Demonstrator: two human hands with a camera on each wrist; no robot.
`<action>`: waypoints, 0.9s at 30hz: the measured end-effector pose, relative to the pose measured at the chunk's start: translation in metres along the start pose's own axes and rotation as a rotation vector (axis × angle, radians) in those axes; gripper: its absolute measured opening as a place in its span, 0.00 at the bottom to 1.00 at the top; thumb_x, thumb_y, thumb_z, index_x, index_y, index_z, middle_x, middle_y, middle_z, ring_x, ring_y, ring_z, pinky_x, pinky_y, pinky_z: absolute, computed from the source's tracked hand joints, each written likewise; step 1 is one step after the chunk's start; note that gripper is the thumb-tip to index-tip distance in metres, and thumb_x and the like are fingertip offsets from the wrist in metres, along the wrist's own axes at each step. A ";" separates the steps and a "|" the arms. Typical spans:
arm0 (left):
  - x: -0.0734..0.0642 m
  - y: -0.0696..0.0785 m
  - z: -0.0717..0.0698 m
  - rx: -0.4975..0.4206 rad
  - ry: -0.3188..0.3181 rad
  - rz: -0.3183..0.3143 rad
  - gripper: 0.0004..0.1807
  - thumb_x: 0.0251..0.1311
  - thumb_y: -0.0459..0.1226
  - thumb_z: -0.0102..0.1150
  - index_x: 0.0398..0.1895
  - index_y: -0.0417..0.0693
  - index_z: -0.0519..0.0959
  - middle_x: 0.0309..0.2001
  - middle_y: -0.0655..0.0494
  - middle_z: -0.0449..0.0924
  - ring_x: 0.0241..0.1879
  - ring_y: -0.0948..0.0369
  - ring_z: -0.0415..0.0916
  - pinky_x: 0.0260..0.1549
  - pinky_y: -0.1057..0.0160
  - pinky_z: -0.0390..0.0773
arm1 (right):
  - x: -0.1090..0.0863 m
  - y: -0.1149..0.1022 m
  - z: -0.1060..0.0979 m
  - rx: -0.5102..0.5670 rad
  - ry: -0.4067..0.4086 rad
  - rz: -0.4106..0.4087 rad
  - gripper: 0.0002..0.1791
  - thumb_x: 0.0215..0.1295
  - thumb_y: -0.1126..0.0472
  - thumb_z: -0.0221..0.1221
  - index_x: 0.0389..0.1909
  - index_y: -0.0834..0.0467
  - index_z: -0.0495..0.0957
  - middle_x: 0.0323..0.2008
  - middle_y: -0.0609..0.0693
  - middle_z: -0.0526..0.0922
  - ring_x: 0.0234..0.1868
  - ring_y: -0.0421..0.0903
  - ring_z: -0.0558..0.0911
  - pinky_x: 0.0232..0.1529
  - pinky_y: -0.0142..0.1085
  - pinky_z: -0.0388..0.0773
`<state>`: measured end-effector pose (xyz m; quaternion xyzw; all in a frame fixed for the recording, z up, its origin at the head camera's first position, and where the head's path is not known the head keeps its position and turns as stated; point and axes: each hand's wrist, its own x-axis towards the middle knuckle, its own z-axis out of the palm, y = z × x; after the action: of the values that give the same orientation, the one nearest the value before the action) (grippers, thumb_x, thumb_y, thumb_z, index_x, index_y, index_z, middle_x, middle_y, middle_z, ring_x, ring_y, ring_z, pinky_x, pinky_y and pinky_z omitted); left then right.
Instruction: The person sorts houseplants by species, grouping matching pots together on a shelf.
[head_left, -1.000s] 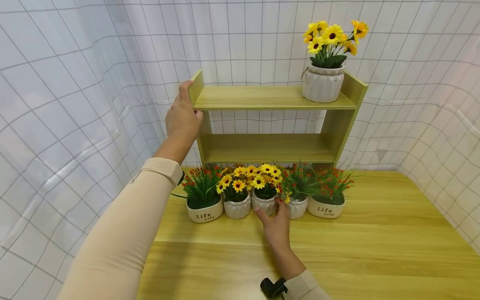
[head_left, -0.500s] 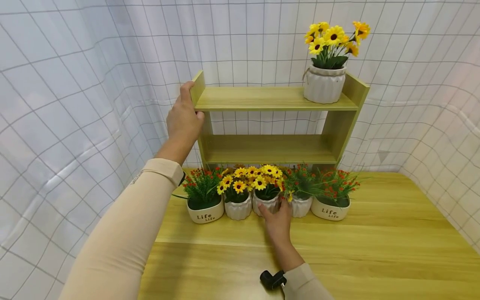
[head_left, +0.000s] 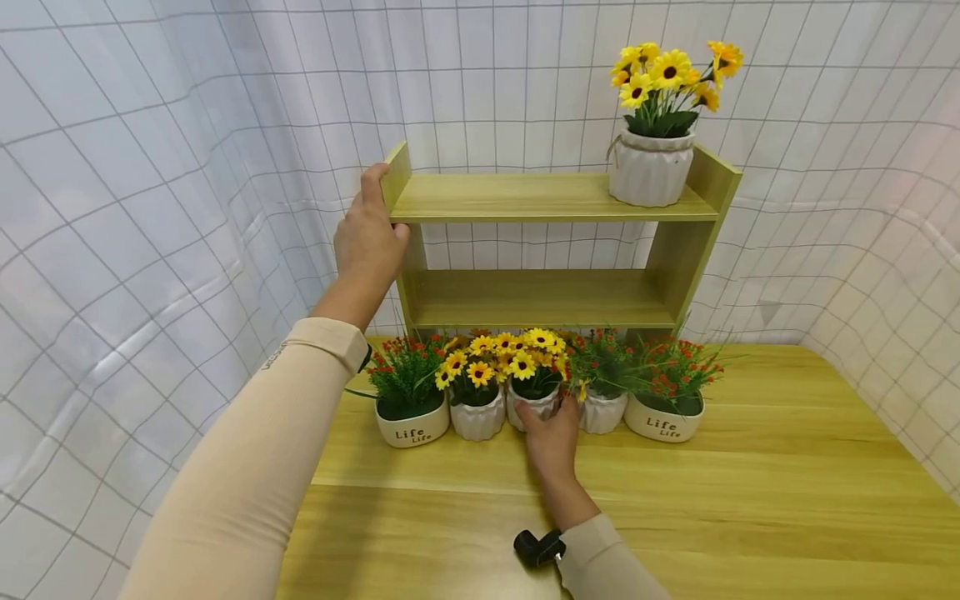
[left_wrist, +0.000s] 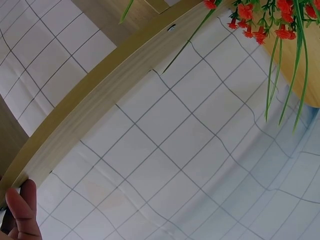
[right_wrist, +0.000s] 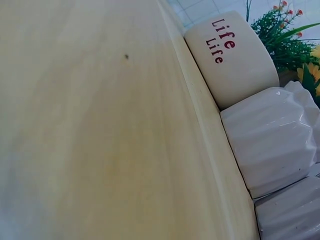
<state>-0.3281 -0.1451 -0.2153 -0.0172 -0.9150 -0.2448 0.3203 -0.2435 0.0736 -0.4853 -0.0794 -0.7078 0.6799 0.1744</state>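
In the head view my left hand (head_left: 369, 237) grips the upper left side panel of a wooden shelf unit (head_left: 525, 196), thumb near the top board's front edge. Its fingertips (left_wrist: 30, 200) also show against the panel in the left wrist view. My right hand (head_left: 553, 437) holds the middle white ribbed flowerpot (head_left: 528, 412) between thumb and fingers. This pot bears yellow daisy-like flowers (head_left: 521, 365) and stands on the table in a row. Left of it is another ribbed pot (head_left: 478, 419) with yellow flowers; on its right, a ribbed pot (head_left: 603, 414) with red-flowered greenery.
Cream pots lettered "Life" end the row at left (head_left: 411, 429) and right (head_left: 663, 421). Another pot of yellow flowers (head_left: 651, 175) stands on the top board at right. The wooden table (head_left: 787, 483) extends in front. A grid-patterned curtain (head_left: 510, 92) hangs behind and beside.
The red-flowered pots right of my right hand have slid slightly rightward. My right hand stays at the middle pot, its wrist shifting a little left. My left hand keeps its grip on the shelf.
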 end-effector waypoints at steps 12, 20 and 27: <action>0.000 0.000 0.001 0.001 0.011 0.009 0.38 0.62 0.31 0.57 0.71 0.60 0.51 0.57 0.36 0.75 0.39 0.37 0.80 0.35 0.43 0.77 | 0.004 0.003 0.003 -0.084 0.049 -0.017 0.51 0.55 0.58 0.72 0.72 0.71 0.53 0.68 0.67 0.62 0.70 0.63 0.62 0.67 0.52 0.62; 0.000 -0.002 0.002 -0.006 0.019 0.027 0.38 0.62 0.31 0.58 0.71 0.59 0.52 0.57 0.36 0.75 0.39 0.37 0.79 0.35 0.42 0.76 | 0.002 0.005 0.000 -0.009 0.050 0.019 0.52 0.56 0.58 0.72 0.74 0.67 0.52 0.72 0.64 0.57 0.73 0.61 0.58 0.67 0.49 0.62; -0.001 -0.002 0.000 -0.013 0.019 0.036 0.38 0.62 0.31 0.57 0.71 0.59 0.52 0.58 0.36 0.75 0.39 0.38 0.79 0.35 0.43 0.76 | -0.003 0.005 -0.002 0.012 0.069 -0.016 0.50 0.55 0.57 0.73 0.73 0.67 0.56 0.69 0.63 0.61 0.71 0.59 0.61 0.67 0.49 0.62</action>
<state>-0.3279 -0.1468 -0.2171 -0.0334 -0.9099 -0.2449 0.3333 -0.2401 0.0749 -0.4908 -0.0961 -0.6980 0.6795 0.2045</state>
